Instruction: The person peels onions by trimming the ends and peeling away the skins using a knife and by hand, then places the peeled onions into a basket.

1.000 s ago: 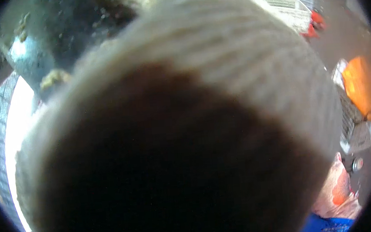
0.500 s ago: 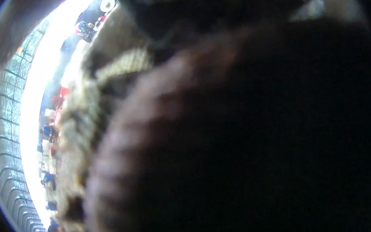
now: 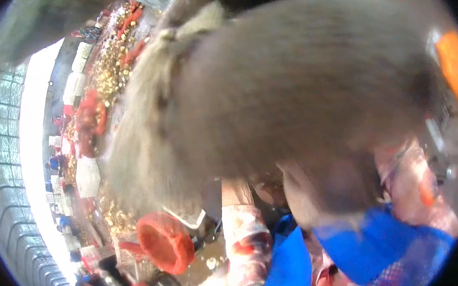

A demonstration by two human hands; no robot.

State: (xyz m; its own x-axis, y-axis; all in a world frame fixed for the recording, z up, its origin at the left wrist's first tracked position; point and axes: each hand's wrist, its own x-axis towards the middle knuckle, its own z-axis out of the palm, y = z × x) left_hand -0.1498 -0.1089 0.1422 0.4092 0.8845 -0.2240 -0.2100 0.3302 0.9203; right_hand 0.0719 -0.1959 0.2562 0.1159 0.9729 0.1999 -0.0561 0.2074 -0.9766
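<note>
An overexposed white strip (image 3: 41, 152) glares at left. The large foreground fabric (image 3: 299, 83) is dim and blurred. Fisheye distortion curves the ribbed roof (image 3: 5, 160).

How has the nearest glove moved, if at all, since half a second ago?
Yes: upward in the picture, judged against the bright strip, which has hardly shifted. The glove no longer fills the lower right, where blue cloth now shows.

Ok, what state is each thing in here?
Gloved hand: close to the lens, blurred; which hand, and whether open or closed, can't be told.
Patterned sleeve: worn, reaching up from the lower edge.
Blue cloth: spread, partly hidden.
Red round object: contents, if any, unclear.
Pale yellow pieces: strewn loosely.
</note>
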